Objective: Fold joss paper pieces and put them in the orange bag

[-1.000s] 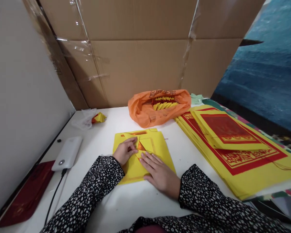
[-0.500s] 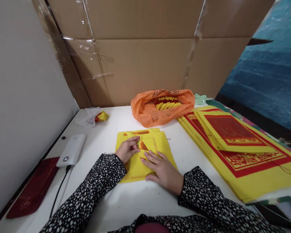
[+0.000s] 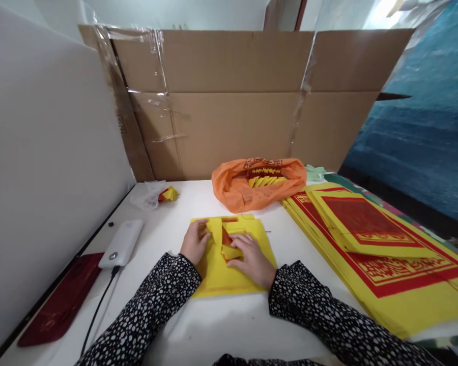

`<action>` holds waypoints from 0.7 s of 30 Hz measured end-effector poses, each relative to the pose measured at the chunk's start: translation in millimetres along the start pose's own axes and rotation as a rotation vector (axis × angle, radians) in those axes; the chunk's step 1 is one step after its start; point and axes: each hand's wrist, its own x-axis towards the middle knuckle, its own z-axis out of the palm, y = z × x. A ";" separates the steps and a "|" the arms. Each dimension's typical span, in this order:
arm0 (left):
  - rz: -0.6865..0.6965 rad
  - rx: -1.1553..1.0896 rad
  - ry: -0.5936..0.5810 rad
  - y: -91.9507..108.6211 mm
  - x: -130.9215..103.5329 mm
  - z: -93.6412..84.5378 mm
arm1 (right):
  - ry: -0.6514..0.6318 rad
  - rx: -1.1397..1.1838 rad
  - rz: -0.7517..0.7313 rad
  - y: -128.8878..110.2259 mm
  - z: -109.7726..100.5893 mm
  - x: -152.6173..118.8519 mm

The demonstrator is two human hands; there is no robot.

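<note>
Yellow sheets of paper (image 3: 232,282) lie stacked on the white table in front of me. On top of them is a partly folded yellow paper (image 3: 215,239) whose opened fold shows an orange-red inside. My left hand (image 3: 195,242) has its fingers curled on the left edge of this folded paper. From the right, my right hand (image 3: 251,257) pinches a raised flap of it between thumb and fingers. The fingertips partly cover the fold.
An orange plastic bag (image 3: 232,195) with folded yellow-and-red papers stands behind the stack. Red-printed yellow sheets (image 3: 328,262) lie at right. At left are a power bank (image 3: 124,241) with a cable, a dark red phone-like object (image 3: 61,300) and a folded paper piece (image 3: 169,193). Cardboard (image 3: 229,127) rises behind.
The view has tilted upward. My left hand has moved from the fold's middle to the paper's left edge. My right hand, flat before, now grips a lifted flap, and the fold stands more open.
</note>
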 end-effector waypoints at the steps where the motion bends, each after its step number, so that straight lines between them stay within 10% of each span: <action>1: -0.063 -0.047 0.004 1.4 0.5 -2.6 | 0.016 0.060 -0.006 0.0 0.4 -0.2; 11: -0.487 -0.670 -0.070 30.0 -15.4 4.2 | 0.020 0.204 -0.288 -16.0 -16.4 14.4; 21: -0.401 -0.920 -0.098 35.0 -19.6 6.7 | 0.224 0.082 0.027 -24.3 -4.2 25.8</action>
